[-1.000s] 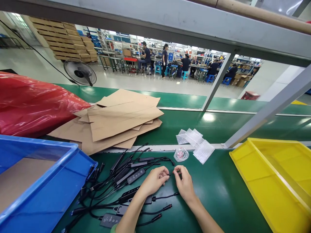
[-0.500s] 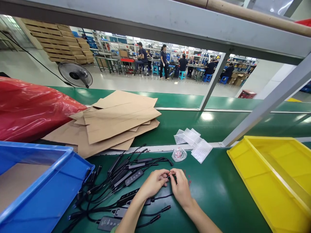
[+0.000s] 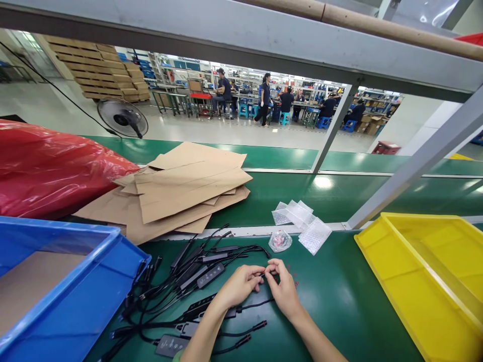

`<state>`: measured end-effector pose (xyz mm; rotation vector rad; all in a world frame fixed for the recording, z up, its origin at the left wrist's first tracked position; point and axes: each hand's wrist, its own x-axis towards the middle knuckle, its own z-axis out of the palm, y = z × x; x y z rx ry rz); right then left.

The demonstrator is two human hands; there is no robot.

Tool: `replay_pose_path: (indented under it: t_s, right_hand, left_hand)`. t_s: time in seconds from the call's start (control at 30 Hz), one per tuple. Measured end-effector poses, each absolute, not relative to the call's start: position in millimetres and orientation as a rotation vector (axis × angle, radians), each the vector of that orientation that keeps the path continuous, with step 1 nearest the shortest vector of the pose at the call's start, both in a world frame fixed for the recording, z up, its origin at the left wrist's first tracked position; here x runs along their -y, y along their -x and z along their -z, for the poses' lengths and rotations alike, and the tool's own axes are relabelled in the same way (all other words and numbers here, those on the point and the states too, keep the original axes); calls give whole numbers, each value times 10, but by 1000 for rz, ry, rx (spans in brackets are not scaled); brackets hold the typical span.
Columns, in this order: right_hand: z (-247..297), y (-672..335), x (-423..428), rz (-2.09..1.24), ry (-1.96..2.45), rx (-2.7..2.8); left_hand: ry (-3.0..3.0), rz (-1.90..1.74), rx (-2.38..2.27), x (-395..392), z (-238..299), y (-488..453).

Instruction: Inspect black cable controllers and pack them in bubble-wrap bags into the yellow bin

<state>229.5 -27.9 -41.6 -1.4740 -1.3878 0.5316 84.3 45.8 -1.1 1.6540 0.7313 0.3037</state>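
My left hand [image 3: 243, 285] is closed in a pinch on the dark end of a cable connector [image 3: 263, 275], mostly covered by the fingers. Fingertips of my right hand [image 3: 284, 291] meet it from the other side, pinching something small and reddish at its tip. Small red pieces [image 3: 296, 283] lie on the green table just beyond my right hand. To the left spreads a tangle of black cables with inline control boxes [image 3: 210, 276]. Below my hands, two cable ends with red-ringed connectors [image 3: 259, 326] rest on the table.
A clear bag [image 3: 280, 241] with red bits lies beyond my hands, beside bubble-wrap pouches [image 3: 315, 235]. A blue bin [image 3: 94, 281] stands left, a yellow bin [image 3: 392, 271] right. Cardboard sheets [image 3: 192, 188] and a red plastic bag [image 3: 56, 171] lie behind. A metal frame post [image 3: 407, 166] slants at right.
Both hands stay together at the connector, with only small finger shifts. The whole view has moved slightly. In the background, a standing person has turned and is stepping.
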Motion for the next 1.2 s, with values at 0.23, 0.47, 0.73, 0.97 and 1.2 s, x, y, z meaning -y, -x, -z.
replay_pose_path:
  t_s: [0.23,0.47,0.73,0.97,1.2]
  right_hand:
    - [407,-2299,274,-592,1495,1366]
    - [372,-2286,281,-553,1461,1375]
    - [387,-2276,274,-535,1448,1349]
    - [379,-2262,284,-480,1470,1386]
    - [413,-2256,302,-254,1479,1470]
  left_hand:
    - [-1594,-303,-752,-466,-7,-838]
    - [-1513,-324,-766,-477,-31,-827]
    - [-1460,-351,-764,-469,-14,-833]
    - [-1420,-376,-760,-472,4,-834]
    - [-1505,-412,-833,-472,68,-870]
